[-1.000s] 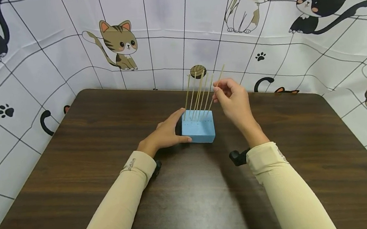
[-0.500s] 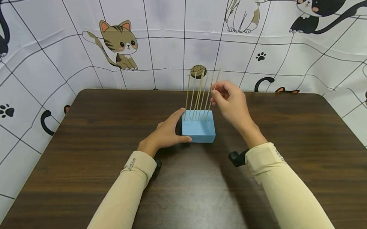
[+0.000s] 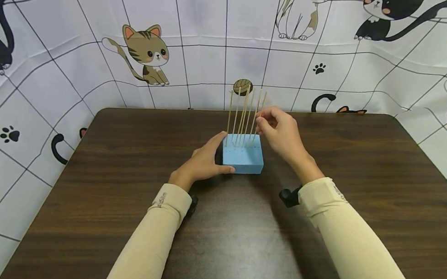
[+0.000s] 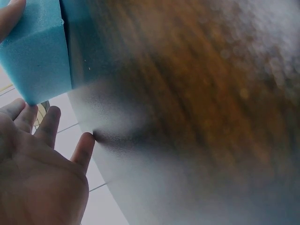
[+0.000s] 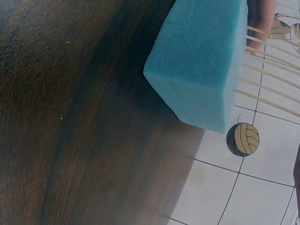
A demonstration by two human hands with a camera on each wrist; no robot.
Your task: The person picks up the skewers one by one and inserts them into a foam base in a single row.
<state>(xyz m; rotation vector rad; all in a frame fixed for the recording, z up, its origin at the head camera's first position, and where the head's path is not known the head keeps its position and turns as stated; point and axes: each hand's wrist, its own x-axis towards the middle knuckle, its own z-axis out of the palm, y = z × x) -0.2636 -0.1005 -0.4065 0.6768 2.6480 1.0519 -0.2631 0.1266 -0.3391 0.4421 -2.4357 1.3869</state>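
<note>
A light blue foam block [image 3: 243, 159] with small holes in its top sits on the table, and several thin wooden skewers [image 3: 228, 119] stand in a row along its far side. My left hand [image 3: 199, 164] holds the block from the left, thumb at the front and fingers at the back. In the left wrist view the fingertips of that hand [image 4: 42, 173] reach the block's [image 4: 37, 65] edge. My right hand [image 3: 283, 135] pinches the rightmost skewer [image 3: 264, 100] between thumb and forefinger. The right wrist view shows the block's [image 5: 192, 51] side, with skewers [image 5: 267, 101] jutting out.
The dark brown wooden table [image 3: 103, 208] extends around the block. Behind it hangs a white cloth [image 3: 202, 27] with a grid and cartoon cats, close to the table's far edge. Black wrist straps with camera mounts [image 3: 290, 196] sit at both wrists.
My right hand has moved down and slightly left, and the pinched skewer has come lower, its top nearer the other skewers. The left hand and the block have stayed in place.
</note>
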